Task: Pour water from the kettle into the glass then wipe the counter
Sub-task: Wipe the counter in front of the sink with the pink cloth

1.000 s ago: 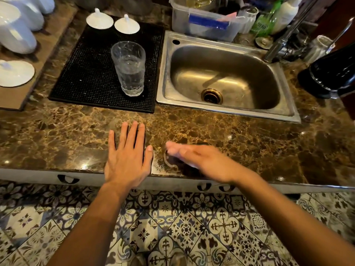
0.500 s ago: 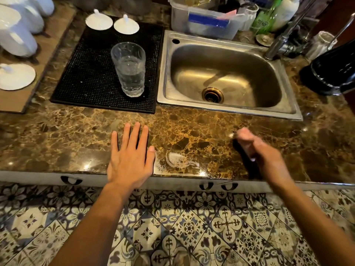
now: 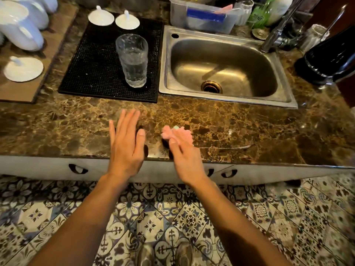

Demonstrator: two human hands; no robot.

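Note:
A clear textured glass (image 3: 133, 60), roughly half full of water, stands on a black mat (image 3: 96, 64). The black kettle (image 3: 332, 58) sits at the far right, partly cut off by the frame edge. My left hand (image 3: 126, 144) lies flat, fingers apart, on the brown marble counter (image 3: 249, 131) near its front edge. Just to its right, my right hand (image 3: 182, 152) presses a small pink cloth or sponge (image 3: 177, 134) onto the counter; the hand is blurred. A thin wet streak runs to the right of it.
A steel sink (image 3: 224, 68) with tap (image 3: 276, 33) lies right of the mat. White lids (image 3: 113, 19) and white pots (image 3: 21, 27) stand at the back left. A plastic tub (image 3: 203, 18) and bottles sit behind the sink. Patterned floor tiles lie below.
My right hand swept right along the counter, then came back left beside my left hand. The pink cloth shows under its fingers now. My left hand stayed flat in place.

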